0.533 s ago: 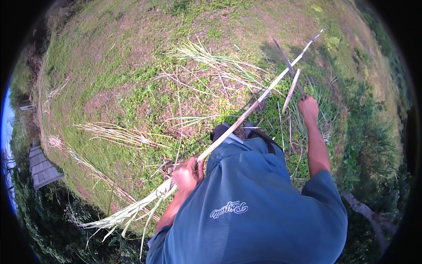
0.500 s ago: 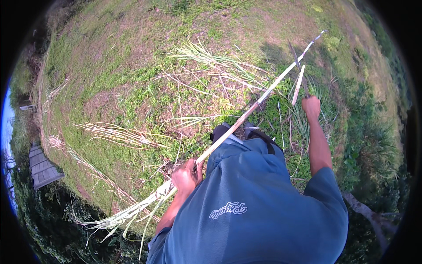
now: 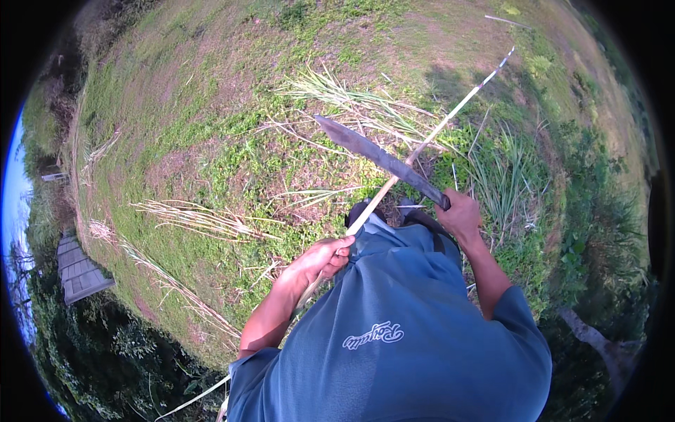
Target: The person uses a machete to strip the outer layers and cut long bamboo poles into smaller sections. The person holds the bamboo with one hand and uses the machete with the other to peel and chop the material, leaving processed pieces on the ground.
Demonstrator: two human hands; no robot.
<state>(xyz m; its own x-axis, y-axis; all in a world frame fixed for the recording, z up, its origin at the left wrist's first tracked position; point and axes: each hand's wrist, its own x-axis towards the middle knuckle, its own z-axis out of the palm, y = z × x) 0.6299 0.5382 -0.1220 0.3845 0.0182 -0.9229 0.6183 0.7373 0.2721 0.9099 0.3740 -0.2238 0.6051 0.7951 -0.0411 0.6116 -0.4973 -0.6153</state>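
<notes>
A long pale cane stalk runs slantwise from beside my body out to the far right. My left hand is closed around its near part, in front of my shirt; leafy ends trail behind my left arm. In my right hand is the dark handle of a machete. Its broad, worn blade points to the far left and crosses over the stalk about midway along the visible length. Whether the blade touches the stalk, I cannot tell.
Cut leaves and stalks lie in a far heap, a left heap and a long row on the grass. Leafy plants grow at the right. A branch stands lower right, and a grey slatted structure far left.
The machete has swung from the right side to across the stalk. My left hand has moved right and farther up the stalk, whose leafy end has drawn back. A pale strip no longer hangs near the blade.
</notes>
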